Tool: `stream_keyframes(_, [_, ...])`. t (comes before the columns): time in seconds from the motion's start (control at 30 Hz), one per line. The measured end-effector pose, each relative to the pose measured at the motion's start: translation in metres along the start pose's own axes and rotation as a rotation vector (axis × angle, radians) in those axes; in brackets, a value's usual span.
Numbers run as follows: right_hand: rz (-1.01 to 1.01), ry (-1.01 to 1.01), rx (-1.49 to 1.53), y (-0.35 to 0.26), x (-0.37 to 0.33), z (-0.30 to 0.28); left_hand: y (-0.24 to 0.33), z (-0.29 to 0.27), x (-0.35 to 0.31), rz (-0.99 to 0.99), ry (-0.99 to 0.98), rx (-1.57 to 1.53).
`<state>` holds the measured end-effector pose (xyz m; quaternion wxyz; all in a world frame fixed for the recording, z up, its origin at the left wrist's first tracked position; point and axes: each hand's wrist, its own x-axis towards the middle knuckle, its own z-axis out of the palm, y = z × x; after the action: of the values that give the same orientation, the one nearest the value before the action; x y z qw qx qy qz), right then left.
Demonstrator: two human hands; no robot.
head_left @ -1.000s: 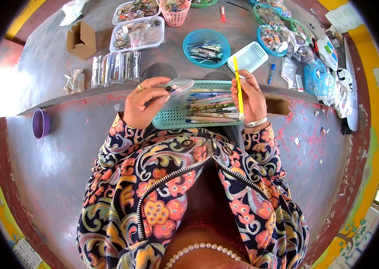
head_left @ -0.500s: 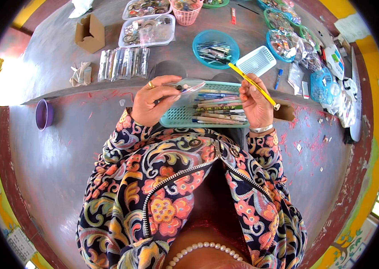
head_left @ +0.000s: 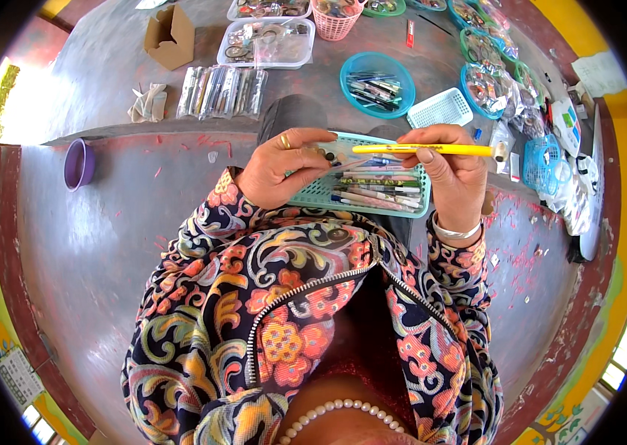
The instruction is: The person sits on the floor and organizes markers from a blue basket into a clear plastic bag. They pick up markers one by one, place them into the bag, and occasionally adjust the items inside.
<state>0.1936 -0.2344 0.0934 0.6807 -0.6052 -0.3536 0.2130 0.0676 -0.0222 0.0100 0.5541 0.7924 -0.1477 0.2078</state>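
Note:
My right hand (head_left: 456,178) grips a yellow pen (head_left: 454,149) between thumb and fingers, held almost level, with a pale knob at its right end. Its left tip reaches the mouth of a clear plastic bag (head_left: 341,159) pinched in my left hand (head_left: 284,169). Small dark and pale round ends show inside that bag; my fingers cover the rest of it. Beneath both hands sits a pale green plastic basket (head_left: 427,199) holding several patterned pens (head_left: 380,182).
Beyond the basket, the raised ledge carries bagged pens (head_left: 222,92), a blue bowl of pens (head_left: 344,80), a white basket (head_left: 439,109), an open cardboard box (head_left: 172,37) and a tray of bagged rings (head_left: 306,59). A purple bucket (head_left: 80,165) stands left.
The yellow pen has swung from a steep slant to nearly level, its left tip now at the bag's mouth. My right hand has turned over; the whole view has shifted a little.

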Motion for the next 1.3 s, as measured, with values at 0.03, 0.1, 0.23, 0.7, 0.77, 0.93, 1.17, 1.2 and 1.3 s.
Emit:
stream_keyframes(0.03, [0.005,-0.006,-0.042,-0.002,0.001,0.005,0.0,0.001,0.0,0.006,0.001,0.008])
stream_keyframes(0.1, [-0.085,-0.055,-0.243,0.003,0.002,0.009,0.0,0.003,0.0,0.019,0.004,0.025])
stream_keyframes(0.23, [-0.182,-0.112,-0.473,0.008,0.005,0.016,0.004,0.0,0.002,0.025,-0.019,0.063])
stream_keyframes(0.7, [-0.308,-0.203,-0.749,0.02,0.025,0.028,-0.001,0.004,-0.001,-0.032,0.029,0.004])
stream_keyframes(0.77, [-0.184,-0.181,-0.68,0.018,0.024,0.026,0.0,0.003,0.0,-0.03,0.032,-0.008])
stream_keyframes(0.93, [-0.126,-0.201,-0.625,0.021,0.025,0.023,0.001,0.003,0.0,-0.014,0.004,0.0])
stream_keyframes(1.17, [-0.181,-0.239,-0.708,0.028,0.029,0.028,0.0,0.003,0.0,-0.027,0.005,-0.039])
stream_keyframes(1.2, [-0.093,-0.202,-0.658,0.022,0.027,0.029,0.0,0.003,-0.001,-0.038,0.009,-0.045])
stream_keyframes(1.3, [-0.066,-0.149,-0.653,0.006,0.025,0.03,-0.002,0.003,-0.003,-0.068,0.018,-0.086])
